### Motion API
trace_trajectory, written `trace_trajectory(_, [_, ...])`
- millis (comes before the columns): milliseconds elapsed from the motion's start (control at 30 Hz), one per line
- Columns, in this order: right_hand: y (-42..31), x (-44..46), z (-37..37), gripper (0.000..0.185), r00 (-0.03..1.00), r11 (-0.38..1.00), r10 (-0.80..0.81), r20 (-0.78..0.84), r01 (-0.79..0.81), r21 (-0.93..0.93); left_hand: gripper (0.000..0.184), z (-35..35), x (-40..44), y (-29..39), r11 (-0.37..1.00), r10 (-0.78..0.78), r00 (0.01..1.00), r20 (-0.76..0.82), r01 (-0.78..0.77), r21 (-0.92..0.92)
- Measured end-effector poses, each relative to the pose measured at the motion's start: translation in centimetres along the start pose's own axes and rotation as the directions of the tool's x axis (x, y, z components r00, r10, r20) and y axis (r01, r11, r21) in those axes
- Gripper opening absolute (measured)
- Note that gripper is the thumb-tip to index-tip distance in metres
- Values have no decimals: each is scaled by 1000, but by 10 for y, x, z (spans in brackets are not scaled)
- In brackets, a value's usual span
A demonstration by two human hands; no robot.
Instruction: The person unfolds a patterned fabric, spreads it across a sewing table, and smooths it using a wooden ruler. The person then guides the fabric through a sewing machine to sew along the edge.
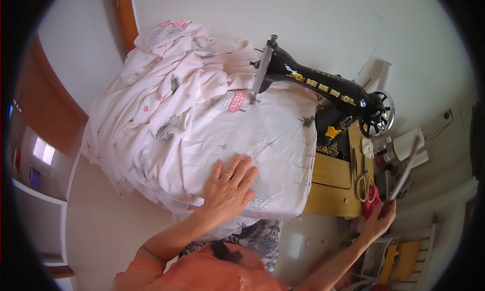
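White fabric (237,139) with pink and grey prints lies in folds over the sewing table and passes beneath the needle end of a black sewing machine (323,86). My left hand (228,187), a ring on one finger, rests flat on the fabric with its fingers spread. At the right, beyond the table's edge, my right hand (380,221) is closed round the lower end of a long thin stick (405,170), which slants upward. Just left of that hand is a red cloth (371,202).
Scissors (364,187) lie on the wooden tabletop (331,199), near the machine's handwheel (379,114). A white roll (408,143) and small items stand at the right. Behind is a white wall; a shelf (43,197) is at the left.
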State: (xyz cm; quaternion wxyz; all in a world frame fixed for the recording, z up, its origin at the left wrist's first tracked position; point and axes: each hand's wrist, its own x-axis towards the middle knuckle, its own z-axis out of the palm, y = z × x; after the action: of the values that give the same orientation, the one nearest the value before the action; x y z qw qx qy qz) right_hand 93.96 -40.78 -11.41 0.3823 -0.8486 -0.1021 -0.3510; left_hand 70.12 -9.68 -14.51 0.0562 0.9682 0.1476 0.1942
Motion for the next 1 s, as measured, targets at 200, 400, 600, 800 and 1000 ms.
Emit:
trace_trajectory(200, [-59,-37,7,43,940,939,-228,254,143,313,49,-2,-3,0,999,-15,999,-29,14,-48])
trace_trajectory(400, [-137,-40,56,44,574,853,-509,641,240,463,25,-13,-10,-10,971,-53,976,-210,1,-240])
trace_trajectory(600, [-142,-52,69,41,338,765,-644,687,323,558,15,-25,-34,-24,933,-163,917,-365,24,-358])
trace_trajectory(800, [-121,-61,38,42,347,831,-557,755,257,494,20,-23,-52,-30,940,-209,910,-358,87,-329])
trace_trajectory(1000, [-117,-68,32,46,384,815,-577,721,328,478,25,-16,-57,-23,930,-265,892,-366,135,-343])
